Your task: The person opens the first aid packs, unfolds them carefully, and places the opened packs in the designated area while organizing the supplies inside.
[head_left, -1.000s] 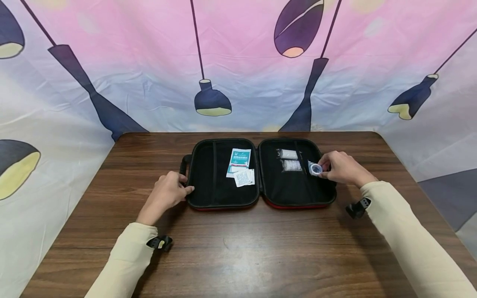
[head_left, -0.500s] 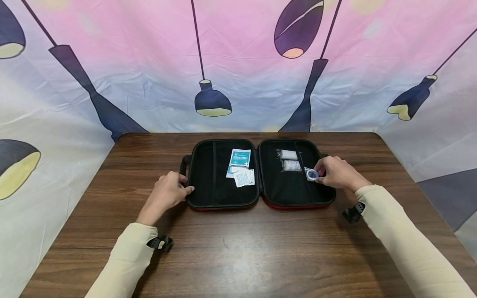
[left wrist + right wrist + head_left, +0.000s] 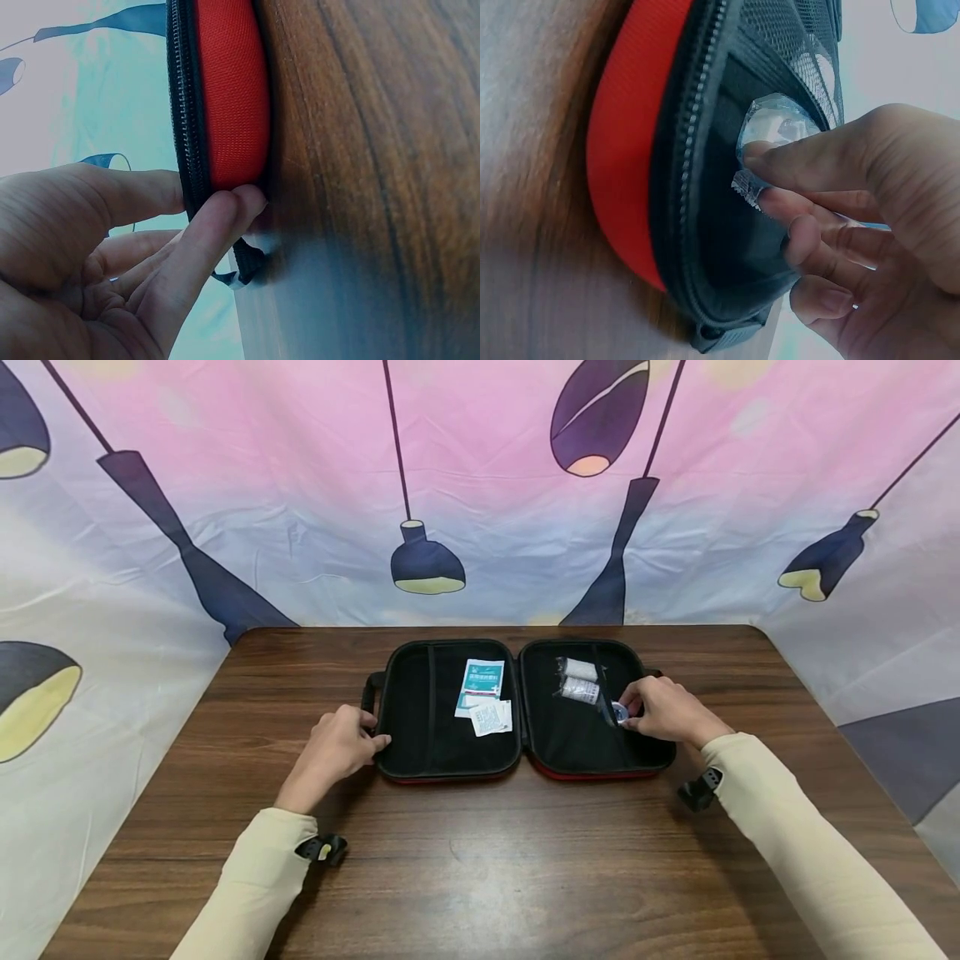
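A black-lined, red-shelled first-aid case lies spread open on the table. My left hand holds its left rim near the front corner; in the left wrist view, the thumb and fingers pinch the zipper edge and red shell. Over the right half, my right hand pinches a roll of tape in a clear wrapper. In the right wrist view that tape roll sits at the opening of a mesh pocket, partly hidden by the thumb. Two wrapped white bandage rolls lie in this pocket.
A green-and-white dressing packet and small white packets lie in the case's left half. A carry handle sticks out at the left. The brown wooden table reaches back to a patterned cloth.
My right hand has moved left and slightly forward with the tape roll, bringing it to the mesh pocket. The bandage rolls have shifted slightly and tilted. My left hand has stayed put.
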### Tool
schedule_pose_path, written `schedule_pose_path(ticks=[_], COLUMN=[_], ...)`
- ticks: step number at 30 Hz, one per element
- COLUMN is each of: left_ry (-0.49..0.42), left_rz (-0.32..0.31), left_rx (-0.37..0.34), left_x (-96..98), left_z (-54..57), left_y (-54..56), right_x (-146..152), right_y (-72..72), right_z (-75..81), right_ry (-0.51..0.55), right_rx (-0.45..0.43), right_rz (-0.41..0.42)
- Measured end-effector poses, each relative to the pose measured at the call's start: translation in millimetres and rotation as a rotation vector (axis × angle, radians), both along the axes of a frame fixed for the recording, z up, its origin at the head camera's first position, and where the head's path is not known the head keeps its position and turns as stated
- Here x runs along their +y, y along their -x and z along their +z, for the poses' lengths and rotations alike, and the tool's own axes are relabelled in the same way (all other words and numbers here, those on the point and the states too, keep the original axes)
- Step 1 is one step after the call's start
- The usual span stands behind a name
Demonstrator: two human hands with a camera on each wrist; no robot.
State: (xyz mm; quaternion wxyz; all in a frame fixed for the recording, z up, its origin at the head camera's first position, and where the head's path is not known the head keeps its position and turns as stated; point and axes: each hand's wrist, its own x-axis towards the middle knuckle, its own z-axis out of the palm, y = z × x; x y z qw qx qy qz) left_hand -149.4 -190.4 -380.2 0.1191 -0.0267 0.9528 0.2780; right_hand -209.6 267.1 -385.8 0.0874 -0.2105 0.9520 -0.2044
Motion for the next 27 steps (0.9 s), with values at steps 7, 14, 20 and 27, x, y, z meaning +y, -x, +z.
schedule_pose_path(ticks=[7, 14, 20, 27], left_ry=[-0.006, -0.001, 0.003, -0.005], left_rz=[-0.001, -0.001, 0.005, 0.006], left_rx=[0.007, 0.006, 0.002, 0.008], left_x=[-0.4, -0.1, 0.3, 0.2], left_z=[-0.1, -0.2, 0.1, -0.4], left_y=[-0.1, 0.2, -0.1, -1.2], right_x=[-6.0, -0.8, -2.5, -7.7], right_y=[0.7, 0.4, 1.1, 0.0], right_z=[2.0, 7.5, 2.7, 2.1], right_ry=[0.006, 0.041, 0.088, 0.088], right_rx=[-0.006, -0.037, -0.054, -0.063], right_rz=[-0.001, -0.042, -0.036, -0.027])
